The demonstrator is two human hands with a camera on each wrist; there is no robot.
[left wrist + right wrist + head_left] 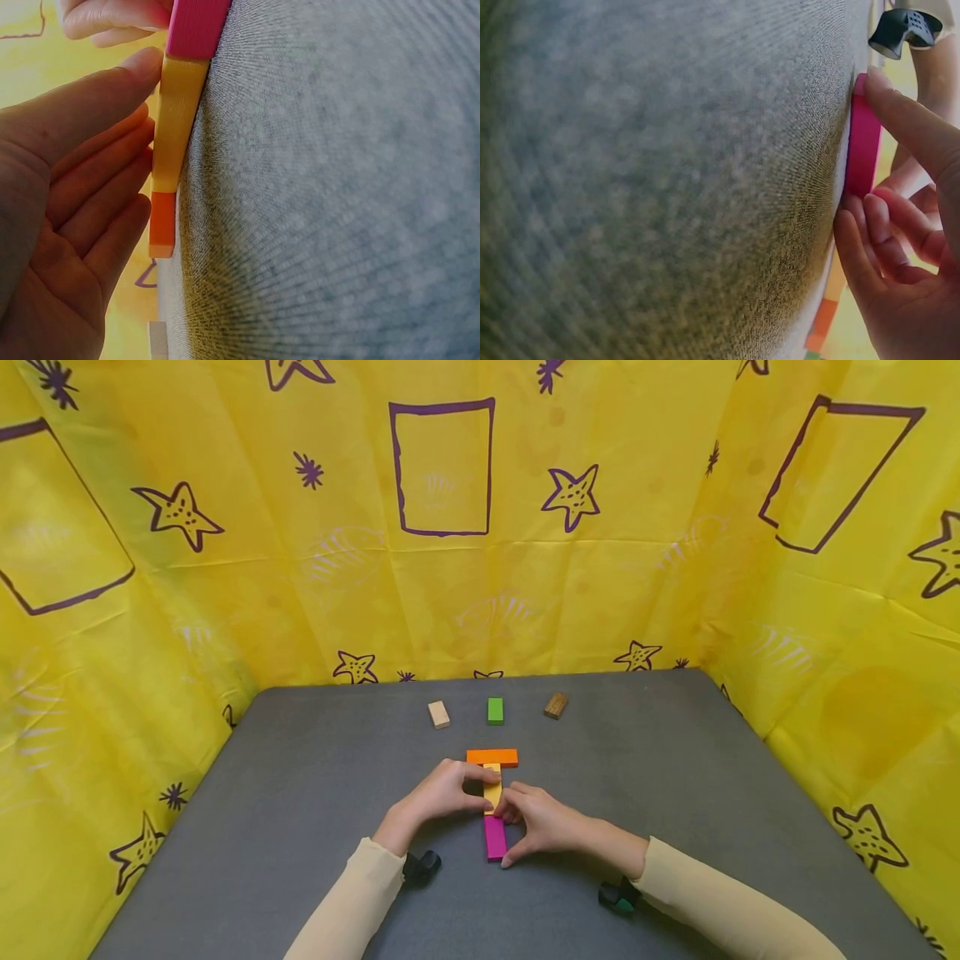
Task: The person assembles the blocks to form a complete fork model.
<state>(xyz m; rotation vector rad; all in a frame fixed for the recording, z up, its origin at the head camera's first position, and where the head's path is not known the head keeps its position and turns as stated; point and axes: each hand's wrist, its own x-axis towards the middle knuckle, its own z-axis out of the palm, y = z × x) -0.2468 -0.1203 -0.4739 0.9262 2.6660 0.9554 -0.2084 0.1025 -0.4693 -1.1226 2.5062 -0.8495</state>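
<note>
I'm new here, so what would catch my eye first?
Probably the yellow cloth behind the gray table. Next, in the head view's lower middle, the left hand touches a yellow block and the right hand grips a magenta block, with a crosswise orange block beyond. Farther back sit a beige block, a green block and a brown block.

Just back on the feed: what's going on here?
A person is handling blocks on a table. The left hand holds the yellow block, and the right hand grips the pink block by its ends. Those two lie end to end, with the orange block crosswise at the yellow one's far end, making a T. Beyond sit pale, green and brown blocks, spaced apart.
</note>
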